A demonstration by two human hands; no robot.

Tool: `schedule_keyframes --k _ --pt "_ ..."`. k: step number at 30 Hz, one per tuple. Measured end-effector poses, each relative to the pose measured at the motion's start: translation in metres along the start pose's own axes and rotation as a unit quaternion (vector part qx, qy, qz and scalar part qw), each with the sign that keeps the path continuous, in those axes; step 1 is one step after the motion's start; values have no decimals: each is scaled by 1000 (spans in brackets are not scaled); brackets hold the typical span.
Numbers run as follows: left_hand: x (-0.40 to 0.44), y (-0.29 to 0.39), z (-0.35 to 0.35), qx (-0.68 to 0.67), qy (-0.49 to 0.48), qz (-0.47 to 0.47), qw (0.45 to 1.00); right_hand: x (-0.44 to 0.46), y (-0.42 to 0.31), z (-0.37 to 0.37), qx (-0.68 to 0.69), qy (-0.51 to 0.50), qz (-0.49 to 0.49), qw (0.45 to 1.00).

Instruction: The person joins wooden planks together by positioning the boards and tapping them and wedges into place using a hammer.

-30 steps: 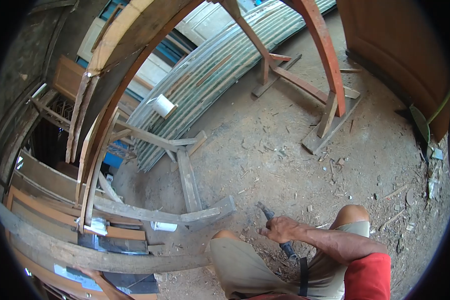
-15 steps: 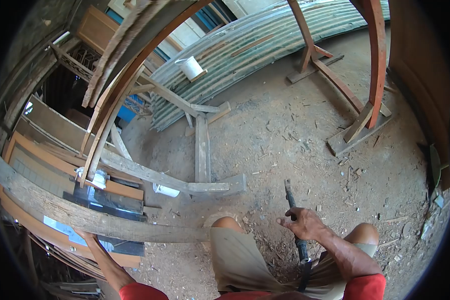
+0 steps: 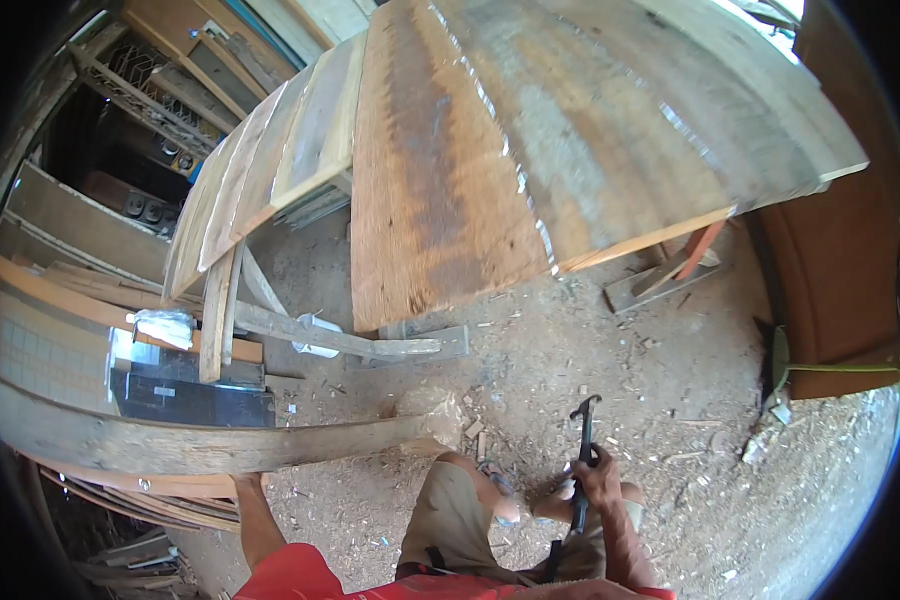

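My left hand (image 3: 249,484) is at the lower edge of a long, weathered wooden plank (image 3: 190,447), holding it; most of its fingers are hidden behind the wood. The plank stretches from the far left toward my knees, its right end by a rough pale block (image 3: 440,412). In my right hand (image 3: 598,481) is a claw hammer (image 3: 584,430), gripped by its dark handle with the head pointing away from me. The fingers wrap round the handle.
Wide boards with white filler lines form a large tabletop (image 3: 540,140) ahead. Narrower joined boards (image 3: 270,160) lie left of it on a wooden frame. A white bucket (image 3: 317,336) is beneath. Wood chips cover the floor (image 3: 670,380). Framed panels (image 3: 45,335) lie at left.
My view has risen and shifted, bringing the board tops into sight. The hammer has turned, so its claw head shows clearly. My left hand stays at the plank.
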State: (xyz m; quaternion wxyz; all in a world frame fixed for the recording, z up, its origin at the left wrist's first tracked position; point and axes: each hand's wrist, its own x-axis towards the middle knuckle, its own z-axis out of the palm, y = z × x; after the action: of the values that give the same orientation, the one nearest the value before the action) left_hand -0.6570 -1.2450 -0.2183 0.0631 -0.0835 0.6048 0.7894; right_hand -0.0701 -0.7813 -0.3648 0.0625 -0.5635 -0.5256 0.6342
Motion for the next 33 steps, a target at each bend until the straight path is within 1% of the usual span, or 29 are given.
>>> schedule_keyframes --k 1,2,3,4,5,6,7,8,9,10,11,12,13,14,15,16,17,18,19,20,21,23,24,27,28,29,30,31,33 --pt "-19 -4 0 -21 -2 -58 998 -29 -7 -12 28 31 2 999" --pt "-15 -31 -29 34 21 -32 999 -59 -10 -23 56 59 3 997" --pt "-26 -67 -58 68 -72 9 995 -85 -15 -34 144 63 43 987" --pt "-71 -85 -53 40 214 -197 956 -116 -35 -51 294 29 103 950" --pt "-113 -113 -47 121 127 -346 922 -136 -36 -61 369 51 137 918" --pt "-154 -128 -49 100 -29 -452 886 -155 -34 -72 440 72 170 879" --pt "-185 -135 -32 238 13 -372 897 -170 -33 -82 410 103 165 891" --pt "-261 -100 73 385 68 -303 869 -186 -36 -95 378 132 160 902" --pt "-260 -104 81 448 -7 -194 873 -206 -58 -106 311 159 169 922" --pt "-258 -109 90 506 -66 -75 857 -225 -70 -115 307 168 157 923" --pt "-281 -46 176 525 -129 -31 841 -240 -83 -124 275 194 134 932" --pt "-271 -27 217 496 -171 58 849 -253 -98 -132 242 218 110 939" --pt "-270 12 276 494 -191 77 845 -263 -118 -140 223 232 77 944" --pt "-256 32 318 464 -213 119 852 -272 -143 -148 205 245 44 947" --pt "-242 51 360 437 -221 130 862 -276 -167 -154 188 258 13 947" --pt "-220 65 396 485 -236 195 819 -278 -186 -159 186 268 -32 945" --pt "-209 79 438 417 -277 247 830 -279 -209 -163 170 273 -67 945" --pt "-190 87 477 405 -306 282 814 -279 -233 -165 153 277 -101 943" --pt "-173 91 515 396 -322 361 780 -278 -260 -163 147 277 -142 939" --pt "-156 97 552 427 -349 320 770 -275 -288 -159 141 278 -183 932" --pt "-133 93 587 435 -361 382 731 -269 -315 -152 135 278 -223 924" --pt "-92 81 656 457 -386 451 662 -253 -364 -133 161 260 -239 922" --pt "-73 74 689 473 -401 439 650 -240 -390 -124 174 251 -253 918" --pt "-19 40 778 504 -436 393 633 -182 -447 -97 38 223 -275 934" --pt "-3 27 803 513 -444 374 632 -162 -473 -84 78 180 -254 947" --pt "13 16 825 533 -431 375 624 -138 -498 -69 58 181 -224 956" --pt "27 5 846 554 -418 376 614 -111 -520 -61 34 139 -199 969" --pt "39 -5 864 577 -406 376 601 -84 -541 -51 11 114 -214 970" --pt "61 -23 888 585 -425 347 597 -27 -583 -36 -54 79 -220 971"
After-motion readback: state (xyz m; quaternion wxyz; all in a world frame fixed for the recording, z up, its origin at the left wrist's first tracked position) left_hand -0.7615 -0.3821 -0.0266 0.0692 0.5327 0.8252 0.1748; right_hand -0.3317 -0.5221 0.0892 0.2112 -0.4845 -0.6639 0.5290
